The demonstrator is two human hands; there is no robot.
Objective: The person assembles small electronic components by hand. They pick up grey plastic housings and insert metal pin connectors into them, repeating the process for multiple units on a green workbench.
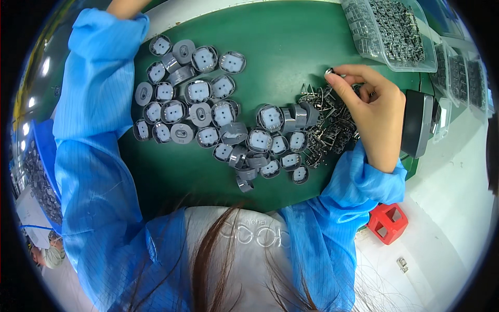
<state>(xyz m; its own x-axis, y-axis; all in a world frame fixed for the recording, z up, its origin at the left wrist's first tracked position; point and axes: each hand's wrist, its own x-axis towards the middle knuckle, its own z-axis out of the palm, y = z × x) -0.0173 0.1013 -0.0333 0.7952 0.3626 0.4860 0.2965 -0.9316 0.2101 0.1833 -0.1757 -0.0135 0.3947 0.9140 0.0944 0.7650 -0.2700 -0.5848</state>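
We look down on a green mat [291, 47] strewn with parts. Our right hand [371, 101] is up over the heap of metal clips [330, 127], fingers curled in, and thumb and forefinger [338, 80] pinch one small clip [329, 71] at the tips, just above the far edge of the heap. The heap lies under and left of that hand, a tangle of thin bent metal.

Left of the heap, the grey caps [208, 112] spread across the middle of the mat, many face up with a pale square showing, a few on their side or flipped. The nearest of them touch the clips; the farthest lie up by the left sleeve [91, 130].

Our left arm runs up the left side in that blue sleeve, and the left hand [122, 6] is cut off by the top edge, so we cannot tell whether it is open or closed or what it holds.

Top right, a clear tray [395, 31] full of more metal clips, with further clear trays [460, 73] beside it toward the rim. Just right of our right hand, a dark grey box [418, 122] at the mat's edge. Lower right, a red block [387, 222] sits on the white table [457, 208], well apart from the mat's parts.
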